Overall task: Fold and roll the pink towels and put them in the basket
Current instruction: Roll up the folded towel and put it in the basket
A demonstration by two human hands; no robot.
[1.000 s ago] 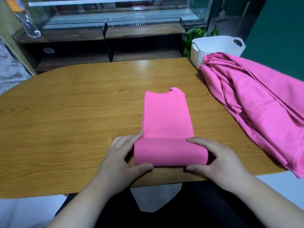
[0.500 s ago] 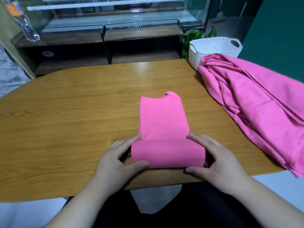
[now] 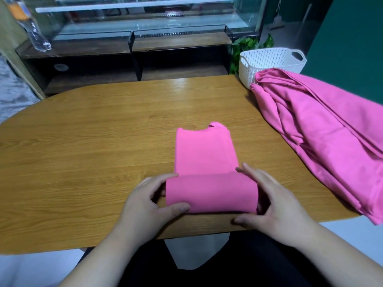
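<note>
A folded pink towel [image 3: 205, 154] lies as a narrow strip on the wooden table [image 3: 93, 146], its near end wound into a thick roll [image 3: 211, 192]. My left hand [image 3: 147, 206] grips the roll's left end, thumb under the front and fingers curled behind. My right hand [image 3: 275, 206] cups the right end the same way. A heap of loose pink towels [image 3: 323, 129] lies at the right and hangs off the table edge. The white perforated basket [image 3: 267, 63] stands at the far right, partly hidden by the heap.
Behind the table stands a dark wooden shelf unit [image 3: 132, 56] with a glass tank on top. A plastic bottle [image 3: 31, 27] leans at the far left. Green leaves [image 3: 246, 46] show beside the basket. My dark-clothed lap is below the near table edge.
The roll has grown thicker and moved away from me along the strip, leaving less flat towel. Both hands travelled with it, holding its ends.
</note>
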